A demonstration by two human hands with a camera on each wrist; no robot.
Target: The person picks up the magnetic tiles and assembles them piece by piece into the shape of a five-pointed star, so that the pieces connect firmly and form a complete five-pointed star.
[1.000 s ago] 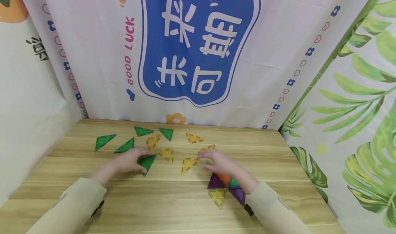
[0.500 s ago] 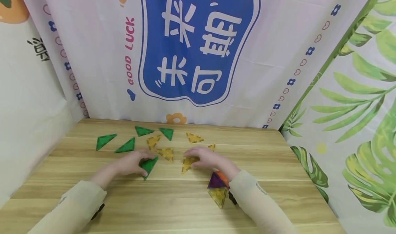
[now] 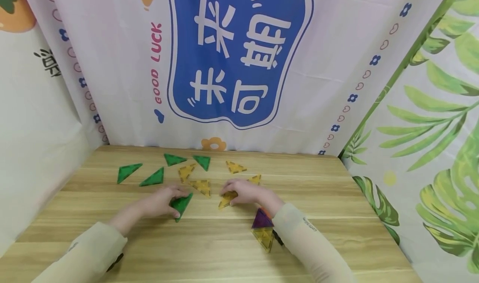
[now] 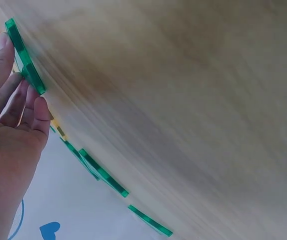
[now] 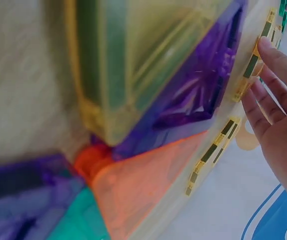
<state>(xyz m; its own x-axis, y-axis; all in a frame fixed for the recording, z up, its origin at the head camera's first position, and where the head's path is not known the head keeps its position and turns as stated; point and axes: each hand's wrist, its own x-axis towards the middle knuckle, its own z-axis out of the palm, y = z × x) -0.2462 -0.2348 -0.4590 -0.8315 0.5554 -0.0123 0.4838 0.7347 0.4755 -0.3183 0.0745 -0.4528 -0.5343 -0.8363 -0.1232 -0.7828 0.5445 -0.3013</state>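
In the head view my left hand (image 3: 161, 202) pinches a green triangular magnetic tile (image 3: 182, 205) between thumb and fingers. The left wrist view shows the thumb on one end of this green tile (image 4: 25, 57), with the fingers behind it. My right hand (image 3: 245, 191) grips a yellow triangular magnetic tile (image 3: 225, 200), its thumb on the near side and fingers on the far side. That yellow tile (image 5: 254, 60) appears edge-on in the right wrist view. Another yellow tile (image 3: 255, 179) lies just behind the right hand, partly covered by it.
Two yellow tiles, one of them here (image 3: 202, 187), lie between the hands. Several green tiles, including this one (image 3: 154, 177), are at the back left. A purple tile (image 3: 262, 219) and yellow tile (image 3: 264, 237) adjoin an orange tile (image 5: 143, 175), partly under the right sleeve.
My right hand has moved left and closed its fingers on the yellow tile. My left hand has shifted the green tile slightly right and toward me.
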